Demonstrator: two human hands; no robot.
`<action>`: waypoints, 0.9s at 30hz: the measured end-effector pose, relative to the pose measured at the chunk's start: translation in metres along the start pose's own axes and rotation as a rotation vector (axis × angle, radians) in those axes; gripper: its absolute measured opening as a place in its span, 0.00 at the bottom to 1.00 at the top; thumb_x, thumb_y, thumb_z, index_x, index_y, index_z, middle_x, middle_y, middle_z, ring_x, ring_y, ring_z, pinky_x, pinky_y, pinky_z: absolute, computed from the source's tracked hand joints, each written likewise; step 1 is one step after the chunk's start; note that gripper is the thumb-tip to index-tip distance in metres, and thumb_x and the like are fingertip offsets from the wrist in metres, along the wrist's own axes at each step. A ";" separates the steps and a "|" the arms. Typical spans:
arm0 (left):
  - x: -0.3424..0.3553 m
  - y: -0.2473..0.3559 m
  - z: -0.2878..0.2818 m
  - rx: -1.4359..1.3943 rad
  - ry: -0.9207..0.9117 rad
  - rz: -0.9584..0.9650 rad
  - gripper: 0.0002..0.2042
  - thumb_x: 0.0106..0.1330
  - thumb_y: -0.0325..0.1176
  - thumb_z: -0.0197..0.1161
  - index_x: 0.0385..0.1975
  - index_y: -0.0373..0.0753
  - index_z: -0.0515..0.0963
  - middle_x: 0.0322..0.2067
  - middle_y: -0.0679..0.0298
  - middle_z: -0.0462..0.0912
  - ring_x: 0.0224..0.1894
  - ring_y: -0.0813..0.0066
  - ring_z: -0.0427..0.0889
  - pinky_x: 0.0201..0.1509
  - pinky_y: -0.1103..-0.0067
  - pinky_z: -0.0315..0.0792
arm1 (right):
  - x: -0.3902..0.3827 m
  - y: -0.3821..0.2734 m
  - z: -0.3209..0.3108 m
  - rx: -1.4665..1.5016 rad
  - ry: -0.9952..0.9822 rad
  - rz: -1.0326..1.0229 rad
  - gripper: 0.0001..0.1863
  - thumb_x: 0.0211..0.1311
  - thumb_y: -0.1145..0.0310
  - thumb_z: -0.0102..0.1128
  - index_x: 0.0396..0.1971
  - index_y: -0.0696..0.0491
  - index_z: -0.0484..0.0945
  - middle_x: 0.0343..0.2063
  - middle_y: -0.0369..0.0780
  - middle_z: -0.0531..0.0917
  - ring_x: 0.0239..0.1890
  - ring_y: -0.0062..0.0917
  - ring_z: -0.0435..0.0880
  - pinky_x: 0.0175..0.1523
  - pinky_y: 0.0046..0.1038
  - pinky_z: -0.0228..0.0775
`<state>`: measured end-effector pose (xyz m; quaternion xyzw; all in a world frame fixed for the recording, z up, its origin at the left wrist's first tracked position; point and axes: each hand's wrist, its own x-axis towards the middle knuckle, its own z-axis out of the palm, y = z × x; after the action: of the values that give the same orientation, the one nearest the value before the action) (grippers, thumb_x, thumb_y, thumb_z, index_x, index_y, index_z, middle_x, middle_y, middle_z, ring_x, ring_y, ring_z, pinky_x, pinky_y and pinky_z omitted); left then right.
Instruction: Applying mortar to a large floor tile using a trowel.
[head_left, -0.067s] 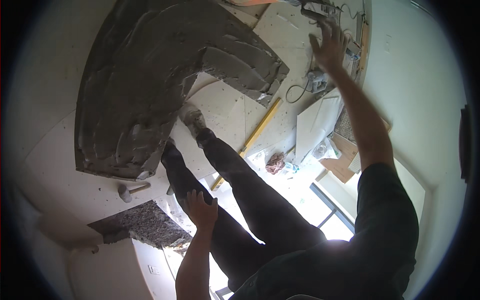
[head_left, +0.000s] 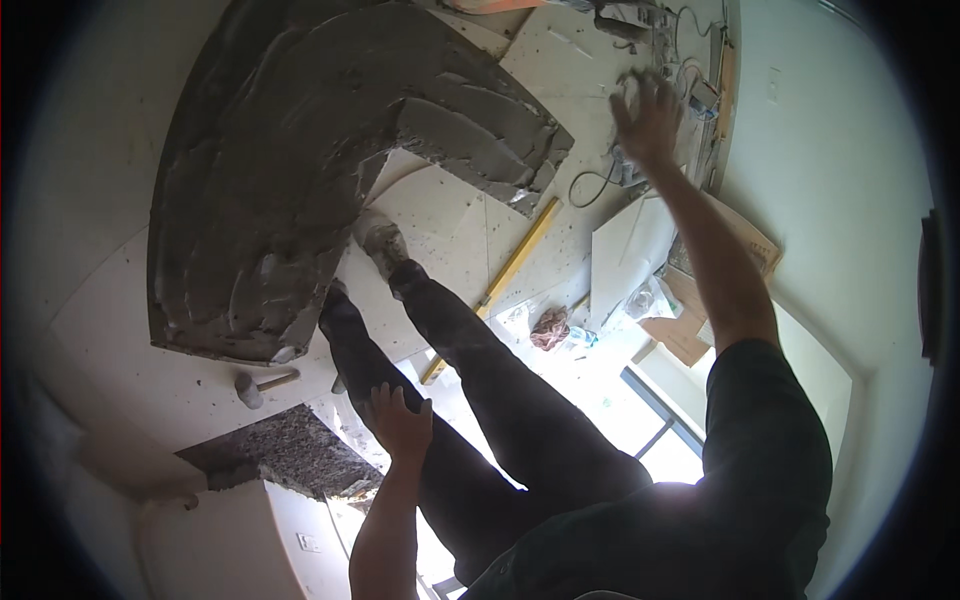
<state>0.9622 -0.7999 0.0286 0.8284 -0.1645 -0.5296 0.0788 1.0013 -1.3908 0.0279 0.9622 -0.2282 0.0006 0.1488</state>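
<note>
My left hand [head_left: 402, 422] lies on my trouser leg just above the knee, fingers spread, holding nothing. My right hand [head_left: 650, 122] is stretched out over the floor at the upper right. Its fingers are apart and a little blurred, with nothing seen in them. A dark-handled tool [head_left: 620, 27] lies beyond its fingertips, and a grey corded power tool [head_left: 627, 168] is partly hidden below the wrist. To the left is a large slab spread with grey mortar [head_left: 265, 180], with an angular cut-out beside my shoe [head_left: 381, 243].
A mallet [head_left: 249, 390] lies by the slab's lower edge. A yellow spirit level [head_left: 520, 258] lies slantwise on the floor. Cardboard [head_left: 682, 320], a plastic bag [head_left: 650, 300] and a crumpled reddish cloth [head_left: 550, 328] are at the right. Rough grey rubble [head_left: 300, 450] shows at lower left.
My right hand has drawn back toward me, away from the dark-handled tool. My left hand stays on my leg.
</note>
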 end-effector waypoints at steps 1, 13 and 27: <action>0.000 0.002 0.002 0.003 0.003 -0.007 0.29 0.51 0.47 0.70 0.51 0.34 0.77 0.61 0.50 0.70 0.68 0.54 0.62 0.75 0.59 0.48 | -0.020 0.004 0.003 0.031 -0.073 0.049 0.27 0.58 0.51 0.62 0.55 0.49 0.73 0.54 0.46 0.72 0.59 0.41 0.69 0.61 0.46 0.58; -0.020 -0.018 0.016 -0.035 0.078 -0.031 0.26 0.50 0.43 0.71 0.48 0.35 0.77 0.57 0.49 0.73 0.66 0.50 0.63 0.72 0.56 0.50 | -0.172 -0.019 0.074 0.424 -0.381 0.102 0.25 0.58 0.52 0.62 0.53 0.49 0.75 0.50 0.44 0.77 0.56 0.38 0.72 0.62 0.43 0.59; -0.009 -0.028 -0.019 -0.448 0.291 -0.412 0.29 0.60 0.49 0.64 0.56 0.36 0.73 0.63 0.52 0.68 0.70 0.54 0.59 0.73 0.61 0.52 | -0.200 0.018 0.041 0.219 -0.855 -0.072 0.28 0.69 0.49 0.51 0.52 0.61 0.75 0.43 0.51 0.82 0.50 0.44 0.78 0.56 0.43 0.69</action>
<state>0.9812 -0.7710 0.0357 0.8732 0.1397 -0.4337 0.1730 0.8114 -1.3300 -0.0197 0.8933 -0.2344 -0.3786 -0.0617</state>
